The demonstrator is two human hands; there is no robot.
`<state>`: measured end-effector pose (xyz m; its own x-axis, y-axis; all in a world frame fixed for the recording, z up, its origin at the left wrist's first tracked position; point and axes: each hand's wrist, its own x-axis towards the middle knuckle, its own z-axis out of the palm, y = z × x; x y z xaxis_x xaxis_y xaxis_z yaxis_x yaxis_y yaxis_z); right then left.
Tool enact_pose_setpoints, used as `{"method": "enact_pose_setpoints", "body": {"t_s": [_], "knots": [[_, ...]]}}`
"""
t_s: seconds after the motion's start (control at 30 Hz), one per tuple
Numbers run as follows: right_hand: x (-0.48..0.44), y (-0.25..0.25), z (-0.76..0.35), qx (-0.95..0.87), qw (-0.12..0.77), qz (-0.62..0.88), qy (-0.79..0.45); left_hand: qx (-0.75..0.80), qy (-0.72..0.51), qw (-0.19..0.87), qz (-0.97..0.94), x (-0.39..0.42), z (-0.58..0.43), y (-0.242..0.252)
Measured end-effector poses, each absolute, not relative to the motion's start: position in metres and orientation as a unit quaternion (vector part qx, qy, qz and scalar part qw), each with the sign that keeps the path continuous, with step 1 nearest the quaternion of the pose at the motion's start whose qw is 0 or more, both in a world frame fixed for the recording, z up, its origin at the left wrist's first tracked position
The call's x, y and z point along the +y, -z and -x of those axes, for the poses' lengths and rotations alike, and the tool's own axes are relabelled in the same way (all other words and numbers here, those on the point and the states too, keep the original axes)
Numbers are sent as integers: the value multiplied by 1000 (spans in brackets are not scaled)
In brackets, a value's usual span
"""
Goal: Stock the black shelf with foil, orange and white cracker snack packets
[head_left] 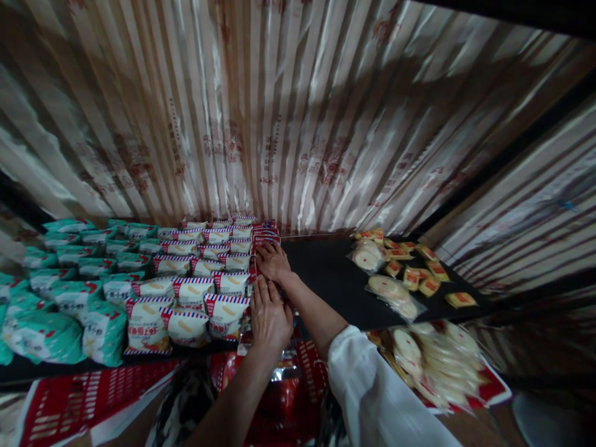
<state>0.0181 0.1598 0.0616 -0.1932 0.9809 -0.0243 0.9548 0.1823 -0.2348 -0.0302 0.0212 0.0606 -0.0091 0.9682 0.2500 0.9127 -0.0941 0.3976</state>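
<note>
Place: small shop or market stall selling packaged snacks. Evidence: a black shelf (326, 273) stocked in neat rows with striped packets (186, 292) in red, white and blue; green packets (69, 292) massed at the left; clear bags of round biscuits (386, 288) and small yellow wrapped pieces (419, 273) at the right. Red basket (69, 403) below. Backing: striped plastic sheeting (298, 112) in place of a wall.

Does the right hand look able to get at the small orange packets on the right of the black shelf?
Probably yes: the right hand rests by the red-striped packets, and only bare black shelf and flat bags of round biscuits lie between it and the small orange packets.
</note>
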Motion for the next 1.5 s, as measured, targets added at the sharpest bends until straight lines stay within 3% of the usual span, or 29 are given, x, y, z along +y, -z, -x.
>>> {"method": "enact_pose_setpoints", "body": {"t_s": [0.97, 1.5], "knots": [[173, -82, -12, -765, 41, 636, -93, 650, -283, -1, -705, 16, 29, -48], [179, -82, -12, -754, 63, 646, -101, 670, -287, 75, -681, 12, 28, -63]]}}
